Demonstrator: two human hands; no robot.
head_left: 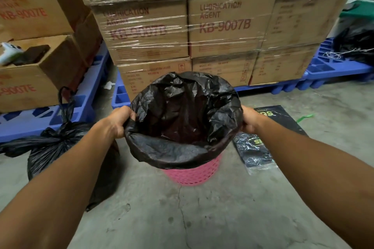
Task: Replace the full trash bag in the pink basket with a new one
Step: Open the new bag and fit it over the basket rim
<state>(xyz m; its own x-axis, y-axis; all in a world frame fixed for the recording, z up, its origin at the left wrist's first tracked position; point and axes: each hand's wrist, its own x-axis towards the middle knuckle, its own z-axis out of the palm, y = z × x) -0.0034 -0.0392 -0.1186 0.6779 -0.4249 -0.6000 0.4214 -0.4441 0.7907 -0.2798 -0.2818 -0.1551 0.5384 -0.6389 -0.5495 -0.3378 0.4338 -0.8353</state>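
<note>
The pink basket (192, 174) stands on the concrete floor in the middle of the head view, only its lower lattice wall showing. A new black trash bag (182, 111) lines it, its mouth spread wide and folded down over the rim. My left hand (119, 120) grips the bag's left edge and my right hand (250, 120) grips its right edge. The full black trash bag (50, 147), tied at the top, lies on the floor to the left of the basket, under my left forearm.
Shrink-wrapped cardboard boxes (222, 26) on blue pallets (323, 73) rise right behind the basket. More boxes (30, 79) stack at the left. A pack of trash bags (255, 147) lies on the floor at the right. Another black bag (356, 42) sits on the far-right pallet.
</note>
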